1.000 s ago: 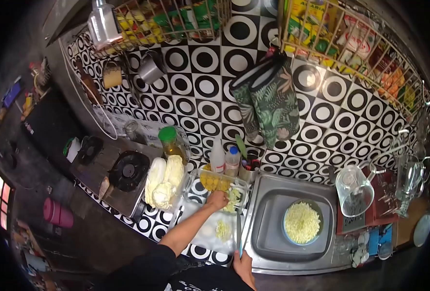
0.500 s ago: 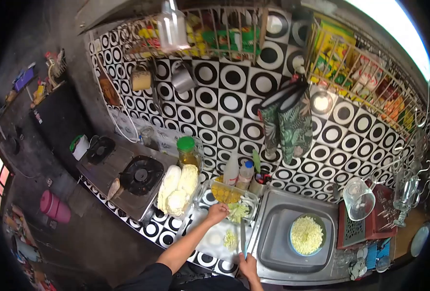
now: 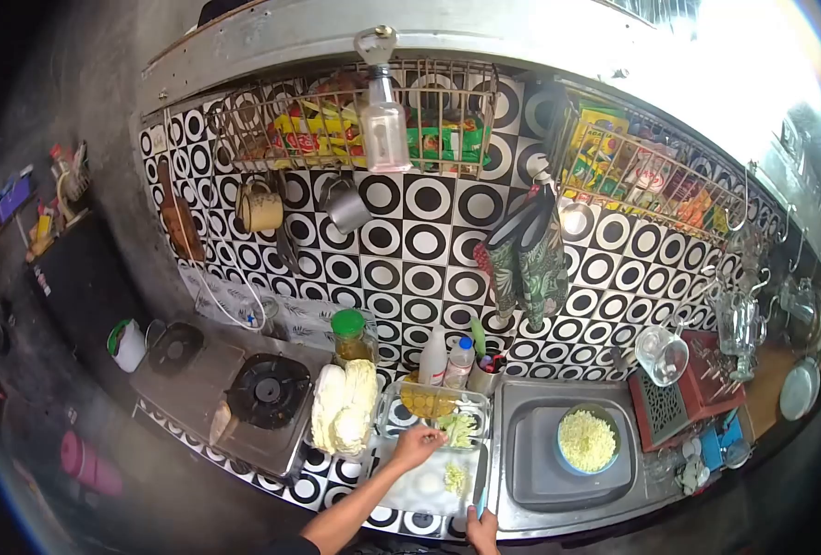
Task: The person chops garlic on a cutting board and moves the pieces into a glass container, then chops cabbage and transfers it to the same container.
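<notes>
My left hand (image 3: 417, 446) has its fingers pinched together beside pale green leaf pieces (image 3: 459, 429) at the glass dish (image 3: 392, 407); whether anything is between the fingertips is too small to tell. In my right hand (image 3: 481, 530) is a knife (image 3: 482, 493) with a light blue handle, its blade pointing away from me. Beneath both hands lies a whitish cutting board (image 3: 410, 487), with a small heap of chopped greens (image 3: 455, 478) on its right part.
The sink (image 3: 521, 462) on the right holds a bowl of chopped pale vegetable (image 3: 587, 440). Whole cabbages (image 3: 345, 405) lie left of the board, beside the stove (image 3: 267, 391). Bottles (image 3: 433, 358) stand behind the dish. A clear bottle (image 3: 384, 129) hangs overhead.
The camera view has tilted upward, so the counter and hands sit lower in the frame. My left hand stays near the leaf pieces, and my right hand still has the knife.
</notes>
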The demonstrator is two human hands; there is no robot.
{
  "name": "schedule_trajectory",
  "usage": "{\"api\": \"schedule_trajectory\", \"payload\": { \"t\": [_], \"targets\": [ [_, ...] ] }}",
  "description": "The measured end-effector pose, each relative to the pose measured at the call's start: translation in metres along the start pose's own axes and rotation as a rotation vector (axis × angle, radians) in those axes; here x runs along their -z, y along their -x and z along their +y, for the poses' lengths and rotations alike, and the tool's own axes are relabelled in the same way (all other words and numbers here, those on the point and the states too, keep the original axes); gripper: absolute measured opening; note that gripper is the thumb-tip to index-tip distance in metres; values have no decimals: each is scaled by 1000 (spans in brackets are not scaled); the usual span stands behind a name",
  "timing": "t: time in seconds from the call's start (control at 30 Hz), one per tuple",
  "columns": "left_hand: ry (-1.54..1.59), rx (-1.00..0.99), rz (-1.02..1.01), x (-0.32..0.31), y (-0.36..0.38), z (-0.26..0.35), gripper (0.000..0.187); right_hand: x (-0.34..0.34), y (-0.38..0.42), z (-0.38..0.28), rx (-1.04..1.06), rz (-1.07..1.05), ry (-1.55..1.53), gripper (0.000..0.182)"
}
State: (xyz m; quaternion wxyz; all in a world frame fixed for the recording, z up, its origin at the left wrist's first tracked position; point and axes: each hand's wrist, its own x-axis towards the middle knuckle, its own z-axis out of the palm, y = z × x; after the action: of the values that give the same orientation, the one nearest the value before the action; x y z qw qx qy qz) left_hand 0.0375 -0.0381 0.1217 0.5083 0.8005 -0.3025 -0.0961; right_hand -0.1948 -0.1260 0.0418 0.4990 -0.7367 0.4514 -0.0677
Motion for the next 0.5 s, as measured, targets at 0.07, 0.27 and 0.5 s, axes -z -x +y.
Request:
{"api": "schedule_trajectory", "payload": {
  "t": [0.07, 0.27, 0.5],
  "targets": [
    [135, -8, -39, -1, 30, -23, 24, -20, 11, 11, 100, 37, 19, 36],
    [104, 267, -206, 25, 99, -68, 27, -57, 60, -11, 142, -10, 144, 41],
    [224, 441, -284, 44, 93, -60, 27, -93, 100, -15, -116, -117, -9, 48]
  ]
}}
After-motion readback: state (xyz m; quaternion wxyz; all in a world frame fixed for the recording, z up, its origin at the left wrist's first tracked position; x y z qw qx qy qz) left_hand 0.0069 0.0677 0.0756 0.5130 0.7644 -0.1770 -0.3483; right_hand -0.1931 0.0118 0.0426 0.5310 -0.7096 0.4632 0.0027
